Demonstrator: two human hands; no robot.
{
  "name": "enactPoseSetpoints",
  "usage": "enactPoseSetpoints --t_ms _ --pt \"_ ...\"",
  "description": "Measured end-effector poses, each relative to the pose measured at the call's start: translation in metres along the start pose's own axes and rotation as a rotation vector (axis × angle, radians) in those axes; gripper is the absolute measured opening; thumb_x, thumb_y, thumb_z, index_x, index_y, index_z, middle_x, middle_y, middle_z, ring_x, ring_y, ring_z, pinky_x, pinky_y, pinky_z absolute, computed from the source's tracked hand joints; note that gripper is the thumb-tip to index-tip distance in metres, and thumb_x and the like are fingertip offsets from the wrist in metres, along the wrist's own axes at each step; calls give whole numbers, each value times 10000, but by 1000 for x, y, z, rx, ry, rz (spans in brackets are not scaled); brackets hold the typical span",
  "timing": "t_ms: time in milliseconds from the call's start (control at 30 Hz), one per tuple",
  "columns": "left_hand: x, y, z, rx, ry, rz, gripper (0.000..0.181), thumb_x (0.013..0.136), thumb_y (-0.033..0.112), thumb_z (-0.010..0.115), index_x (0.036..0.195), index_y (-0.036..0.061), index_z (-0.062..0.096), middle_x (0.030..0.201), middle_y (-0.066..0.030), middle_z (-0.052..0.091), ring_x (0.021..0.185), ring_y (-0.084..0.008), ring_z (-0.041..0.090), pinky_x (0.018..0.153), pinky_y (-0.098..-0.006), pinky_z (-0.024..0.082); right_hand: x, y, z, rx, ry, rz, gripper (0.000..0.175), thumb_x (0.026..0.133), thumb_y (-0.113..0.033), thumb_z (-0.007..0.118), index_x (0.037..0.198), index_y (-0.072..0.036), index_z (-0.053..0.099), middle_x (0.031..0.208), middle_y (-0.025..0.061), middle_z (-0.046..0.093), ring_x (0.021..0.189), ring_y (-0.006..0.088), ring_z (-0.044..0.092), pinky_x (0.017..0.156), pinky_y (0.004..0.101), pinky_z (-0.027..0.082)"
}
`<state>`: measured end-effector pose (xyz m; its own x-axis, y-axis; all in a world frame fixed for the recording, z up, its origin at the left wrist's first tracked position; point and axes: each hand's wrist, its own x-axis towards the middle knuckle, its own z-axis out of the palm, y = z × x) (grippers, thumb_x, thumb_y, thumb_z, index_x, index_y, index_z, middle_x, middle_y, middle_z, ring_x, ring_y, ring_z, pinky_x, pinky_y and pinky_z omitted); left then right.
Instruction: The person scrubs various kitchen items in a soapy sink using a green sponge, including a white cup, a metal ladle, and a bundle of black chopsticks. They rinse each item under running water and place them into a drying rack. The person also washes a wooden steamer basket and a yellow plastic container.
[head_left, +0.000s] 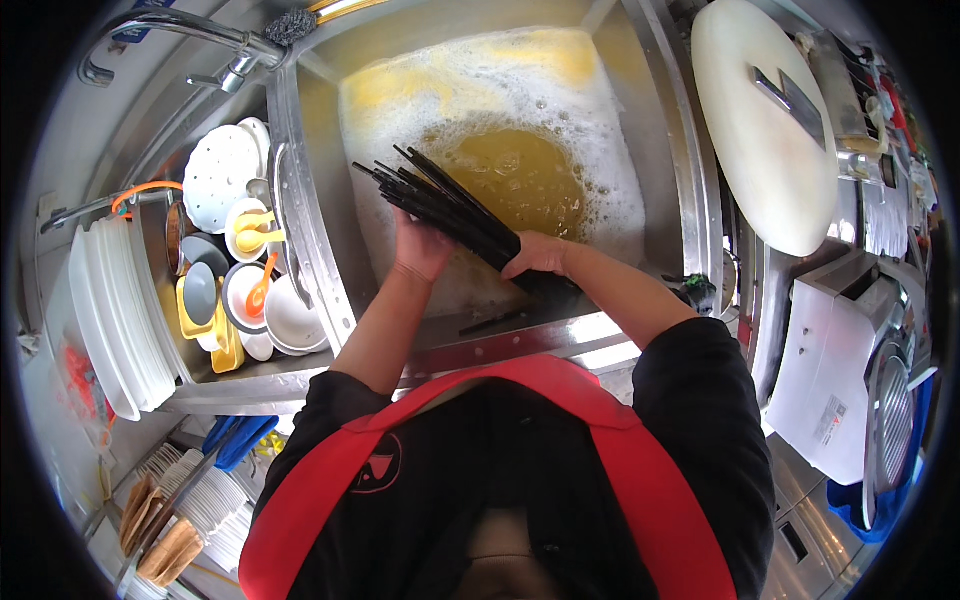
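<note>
A thick bundle of black chopsticks (450, 206) is held slantwise over a steel sink (660, 150). My left hand (424, 244) cups the bundle from below near its thinner, fanned-out ends. Around the thicker ends on the right, my right hand (536, 255) is closed. Below them, soapy water (517, 172) fills the basin, yellowish in the middle with white foam around it. A few dark chopsticks (491, 322) lie at the sink's near side, partly hidden by shadow.
The left basin holds bowls (296, 311), a perforated white plate (223, 180) and spoons (259, 296). White trays (120, 322) stand upright beside it. A faucet (232, 71) and steel scourer (291, 27) are at upper left. A cutting board with a cleaver (802, 109) and a slicing machine (832, 375) are right.
</note>
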<state>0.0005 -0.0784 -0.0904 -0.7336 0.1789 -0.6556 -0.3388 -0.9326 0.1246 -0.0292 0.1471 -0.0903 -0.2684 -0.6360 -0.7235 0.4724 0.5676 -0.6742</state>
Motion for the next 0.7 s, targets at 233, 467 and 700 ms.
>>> enactPoseSetpoints --t_ms 233,467,700 --pt "-62 -48 6 1565 -247 -497 380 885 322 518 1109 45 650 1152 -128 638 1070 -299 588 925 -381 447 -12 -2 0 -21 118 -97 495 622 -219 790 1050 -25 635 889 80 642 820 193 595 776 318 479" --pt "-66 -64 17 2319 -428 -359 324 875 223 480 1080 29 640 1151 -211 615 1164 -350 541 956 -437 416 -22 -13 -10 -54 424 -185 475 620 -218 778 1008 8 626 855 111 651 776 189 620 745 315 499" --pt "-53 27 50 2619 -365 637 146 868 148 532 922 129 667 1029 -148 629 1128 -328 533 1105 -490 272 -43 -35 -38 114 279 -136 290 681 -117 759 903 -18 601 763 56 623 690 139 605 641 297 493"
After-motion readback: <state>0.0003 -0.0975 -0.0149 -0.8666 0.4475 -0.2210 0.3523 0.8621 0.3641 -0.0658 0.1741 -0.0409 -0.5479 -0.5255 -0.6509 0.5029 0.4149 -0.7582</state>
